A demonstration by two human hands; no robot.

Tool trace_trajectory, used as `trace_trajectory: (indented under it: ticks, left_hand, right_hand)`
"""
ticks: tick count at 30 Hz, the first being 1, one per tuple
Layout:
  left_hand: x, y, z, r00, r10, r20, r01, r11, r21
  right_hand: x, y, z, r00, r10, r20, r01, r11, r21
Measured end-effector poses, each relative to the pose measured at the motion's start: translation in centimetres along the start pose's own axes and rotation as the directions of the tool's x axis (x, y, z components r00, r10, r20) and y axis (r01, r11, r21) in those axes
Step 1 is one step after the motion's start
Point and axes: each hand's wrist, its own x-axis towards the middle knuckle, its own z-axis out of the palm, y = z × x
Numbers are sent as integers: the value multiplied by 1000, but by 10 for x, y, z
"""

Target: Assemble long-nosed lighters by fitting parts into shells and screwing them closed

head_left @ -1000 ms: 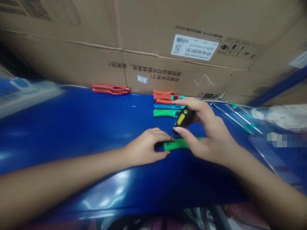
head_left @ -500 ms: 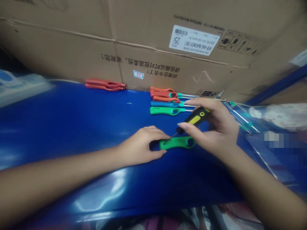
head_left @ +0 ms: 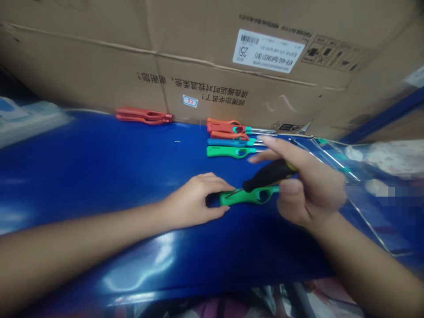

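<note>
A green plastic lighter handle (head_left: 250, 195) lies flat on the blue table (head_left: 99, 176). My left hand (head_left: 195, 201) pinches its left end between thumb and fingers and holds it down. My right hand (head_left: 306, 185) grips a black and yellow screwdriver (head_left: 268, 173), tilted low, with its thin tip resting on the left part of the green handle. The right hand's index finger is stretched out over the tool.
Behind the hands lie a green (head_left: 232, 152), a blue (head_left: 232, 142) and orange long lighters (head_left: 228, 128) in a row. Another orange pair (head_left: 144, 115) lies further left. A big cardboard box (head_left: 212, 57) walls the back. Clear plastic bags (head_left: 347, 172) lie at right.
My right hand has tipped the screwdriver from steep to nearly flat and rolled its wrist outward. The green handle and my left hand stayed in place.
</note>
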Motion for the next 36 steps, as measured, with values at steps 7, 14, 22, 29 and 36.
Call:
trace_trajectory:
  ticks: [7, 14, 22, 29, 36]
  left_hand:
    - [0, 1, 0, 1000, 0, -9, 0, 1000, -2]
    - [0, 0, 0, 1000, -6, -13, 6, 1000, -3]
    - [1, 1, 0, 1000, 1, -6, -1, 1000, -9]
    - [0, 0, 0, 1000, 2, -18, -2, 1000, 25]
    - [0, -2, 1, 1000, 4, -7, -4, 1000, 19]
  right_hand:
    - [-1, 1, -2, 1000, -23, -21, 21, 999, -50]
    - [-1, -2, 2, 993, 98, 65, -104, 990, 99]
    - [1, -1, 1, 1000, 14, 21, -14, 1000, 2]
    - [1, 3, 5, 1000, 27, -7, -26, 997, 68]
    - [1, 4, 7, 971, 156, 182, -191, 962, 196]
